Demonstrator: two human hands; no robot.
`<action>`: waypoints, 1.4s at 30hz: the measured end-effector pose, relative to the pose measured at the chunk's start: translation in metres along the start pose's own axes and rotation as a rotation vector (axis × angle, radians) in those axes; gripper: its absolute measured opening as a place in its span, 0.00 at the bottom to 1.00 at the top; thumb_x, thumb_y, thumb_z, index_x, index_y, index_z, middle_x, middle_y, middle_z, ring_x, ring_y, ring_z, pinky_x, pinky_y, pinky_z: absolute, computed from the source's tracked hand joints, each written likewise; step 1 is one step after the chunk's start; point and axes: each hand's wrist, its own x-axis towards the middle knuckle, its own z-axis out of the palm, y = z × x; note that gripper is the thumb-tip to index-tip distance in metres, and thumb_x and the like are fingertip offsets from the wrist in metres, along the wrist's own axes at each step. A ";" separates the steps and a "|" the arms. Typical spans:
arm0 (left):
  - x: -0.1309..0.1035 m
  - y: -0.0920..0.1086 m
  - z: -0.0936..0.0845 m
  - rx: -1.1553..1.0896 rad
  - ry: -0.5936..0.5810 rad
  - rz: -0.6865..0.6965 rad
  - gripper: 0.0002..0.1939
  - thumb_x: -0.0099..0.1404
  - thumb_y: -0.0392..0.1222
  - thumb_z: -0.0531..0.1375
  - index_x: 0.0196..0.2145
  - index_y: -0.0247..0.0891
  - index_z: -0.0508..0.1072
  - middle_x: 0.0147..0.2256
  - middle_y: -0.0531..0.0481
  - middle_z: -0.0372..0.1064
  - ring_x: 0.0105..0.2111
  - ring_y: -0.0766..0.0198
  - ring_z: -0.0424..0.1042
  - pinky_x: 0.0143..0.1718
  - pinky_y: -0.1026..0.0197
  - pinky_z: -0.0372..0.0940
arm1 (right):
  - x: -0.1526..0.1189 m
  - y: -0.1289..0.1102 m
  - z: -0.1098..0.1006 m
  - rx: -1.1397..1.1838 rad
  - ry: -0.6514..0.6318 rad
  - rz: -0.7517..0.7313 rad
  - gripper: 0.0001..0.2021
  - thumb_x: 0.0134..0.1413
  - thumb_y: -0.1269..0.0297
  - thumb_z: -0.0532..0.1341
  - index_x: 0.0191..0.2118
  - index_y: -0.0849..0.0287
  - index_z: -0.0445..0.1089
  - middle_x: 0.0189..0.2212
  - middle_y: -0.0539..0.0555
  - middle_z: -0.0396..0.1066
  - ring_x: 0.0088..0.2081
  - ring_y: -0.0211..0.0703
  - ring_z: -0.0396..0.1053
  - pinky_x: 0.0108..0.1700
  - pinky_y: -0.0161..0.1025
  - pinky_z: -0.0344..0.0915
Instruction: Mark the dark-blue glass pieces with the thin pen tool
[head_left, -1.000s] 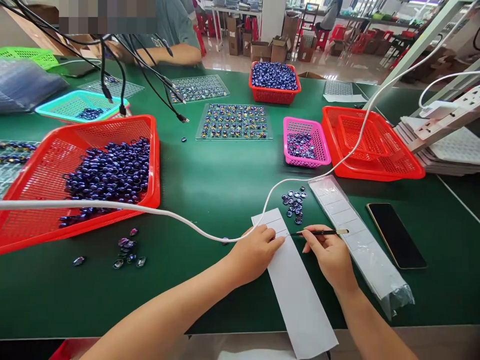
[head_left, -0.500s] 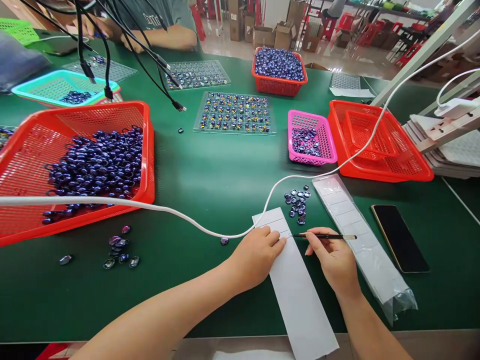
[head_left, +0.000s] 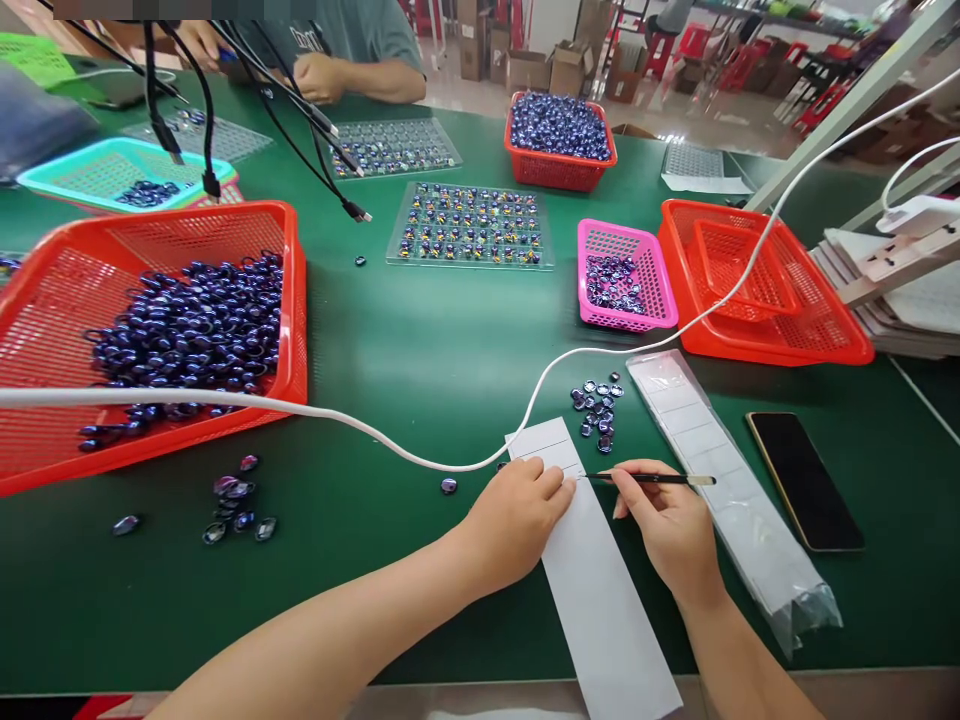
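Note:
A long white strip [head_left: 600,590] with ruled lines across its upper end lies slanted in front of me and overhangs the table edge. My left hand [head_left: 517,515] rests on it with the fingers curled together; whatever they pinch is hidden. In my right hand [head_left: 671,525] is a slim black pen-like tool [head_left: 675,479] with a pale rear end, gripped between thumb and fingers. Its thin tip meets the strip beside my left fingertips. Several dark faceted stones [head_left: 598,405] lie just beyond my right hand, and a single stone [head_left: 448,486] sits left of my left hand.
A white cable [head_left: 375,442] crosses before my hands. Around stand a red basket of dark hair ties [head_left: 296,330], a pink basket [head_left: 628,322], red baskets [head_left: 825,345] and a stone tray [head_left: 471,264]. A wrapped strip pack [head_left: 720,470] and phone [head_left: 806,482] lie right. A co-worker's hand [head_left: 320,78] is opposite.
The view has shifted very slightly. My hands keep nearly the same pose on the strip, with the tool tip still beside my left fingers. The co-worker's hand across the table has moved right.

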 end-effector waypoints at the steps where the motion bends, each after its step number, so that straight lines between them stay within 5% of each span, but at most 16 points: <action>1: 0.000 0.000 0.000 0.005 0.001 -0.003 0.21 0.64 0.29 0.54 0.55 0.29 0.68 0.37 0.41 0.69 0.33 0.54 0.64 0.32 0.52 0.65 | 0.000 0.000 0.000 -0.004 0.003 -0.010 0.13 0.60 0.52 0.64 0.38 0.58 0.74 0.25 0.51 0.74 0.23 0.39 0.71 0.29 0.34 0.68; 10: 0.000 0.000 0.001 0.006 0.009 -0.016 0.19 0.65 0.30 0.54 0.54 0.30 0.69 0.38 0.40 0.70 0.35 0.53 0.67 0.34 0.50 0.68 | -0.005 -0.001 -0.002 0.020 0.094 -0.044 0.12 0.61 0.54 0.64 0.38 0.58 0.74 0.22 0.50 0.72 0.22 0.39 0.68 0.27 0.35 0.67; 14: -0.002 -0.002 0.004 -0.113 0.173 -0.077 0.20 0.68 0.27 0.50 0.55 0.32 0.68 0.39 0.40 0.73 0.37 0.53 0.71 0.38 0.51 0.70 | -0.005 -0.004 -0.004 0.080 0.084 -0.039 0.12 0.60 0.54 0.65 0.39 0.58 0.74 0.23 0.50 0.72 0.24 0.40 0.69 0.30 0.36 0.68; 18: -0.004 0.000 -0.008 -0.473 0.314 -0.287 0.13 0.69 0.33 0.56 0.50 0.35 0.72 0.40 0.43 0.76 0.37 0.57 0.75 0.41 0.54 0.71 | -0.010 -0.005 -0.011 0.207 0.096 -0.027 0.11 0.60 0.55 0.66 0.39 0.58 0.75 0.21 0.50 0.71 0.24 0.41 0.69 0.30 0.37 0.67; 23: -0.009 0.009 -0.031 -1.037 0.201 -0.606 0.07 0.62 0.40 0.65 0.39 0.39 0.78 0.34 0.49 0.77 0.35 0.60 0.74 0.40 0.58 0.69 | -0.026 -0.013 -0.020 0.454 0.091 -0.049 0.07 0.58 0.59 0.68 0.38 0.57 0.75 0.31 0.55 0.78 0.22 0.37 0.68 0.27 0.36 0.67; 28: -0.007 0.017 -0.029 -1.454 0.199 -0.636 0.10 0.59 0.41 0.66 0.39 0.35 0.78 0.31 0.48 0.75 0.33 0.62 0.73 0.38 0.59 0.68 | -0.030 -0.023 -0.006 0.646 0.026 -0.075 0.05 0.57 0.60 0.69 0.35 0.54 0.76 0.31 0.54 0.79 0.29 0.42 0.75 0.32 0.37 0.72; 34: -0.002 0.022 -0.021 -1.442 0.213 -0.592 0.09 0.60 0.41 0.66 0.37 0.35 0.75 0.34 0.47 0.75 0.35 0.63 0.72 0.39 0.59 0.66 | -0.027 -0.012 0.017 0.671 -0.002 -0.023 0.08 0.57 0.57 0.68 0.38 0.54 0.75 0.33 0.54 0.78 0.34 0.46 0.76 0.40 0.44 0.74; 42: -0.005 0.019 -0.017 -1.347 0.251 -0.585 0.09 0.59 0.41 0.67 0.36 0.37 0.71 0.35 0.48 0.77 0.36 0.62 0.74 0.39 0.60 0.67 | -0.031 -0.006 0.019 0.595 -0.049 0.017 0.08 0.57 0.57 0.68 0.38 0.55 0.75 0.35 0.55 0.79 0.36 0.47 0.77 0.40 0.42 0.75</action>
